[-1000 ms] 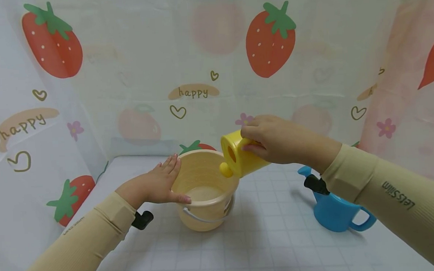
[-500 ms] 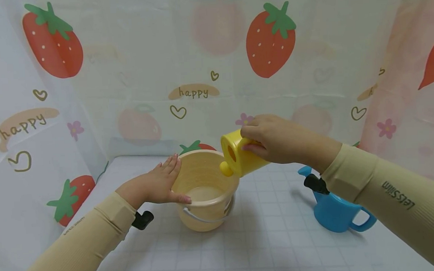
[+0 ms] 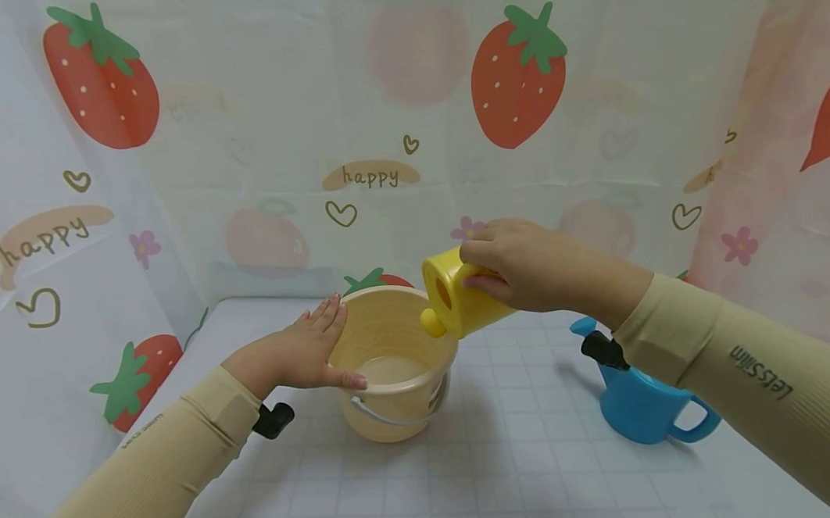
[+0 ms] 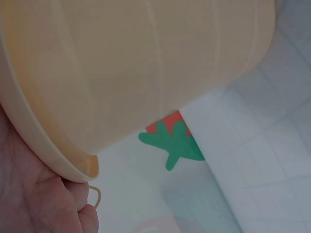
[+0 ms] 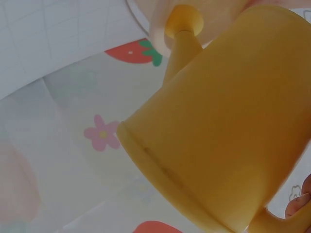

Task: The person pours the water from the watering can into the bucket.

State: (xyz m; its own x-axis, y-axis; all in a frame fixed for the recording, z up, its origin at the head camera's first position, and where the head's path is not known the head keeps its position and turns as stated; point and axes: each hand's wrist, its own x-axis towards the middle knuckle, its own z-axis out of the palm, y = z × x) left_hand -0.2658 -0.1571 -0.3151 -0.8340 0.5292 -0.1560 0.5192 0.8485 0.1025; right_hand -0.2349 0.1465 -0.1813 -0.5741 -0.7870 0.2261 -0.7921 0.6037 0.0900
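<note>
A cream plastic bucket [image 3: 394, 405] stands on the table with a little water in its bottom and its white handle hanging down in front. My left hand [image 3: 306, 352] rests flat against the bucket's left rim with fingers straight; the left wrist view is filled by the bucket wall [image 4: 146, 73]. My right hand [image 3: 528, 265] grips the handle of a small yellow watering can [image 3: 459, 300], tipped so that its spout hangs over the bucket's right rim. From below, the right wrist view shows the can's body [image 5: 228, 121] and its round spout tip.
A blue watering can [image 3: 641, 404] stands on the table at the right, under my right forearm. A strawberry-print curtain [image 3: 408, 134] closes in the back and both sides. The table top [image 3: 511, 473] has a white gridded cover.
</note>
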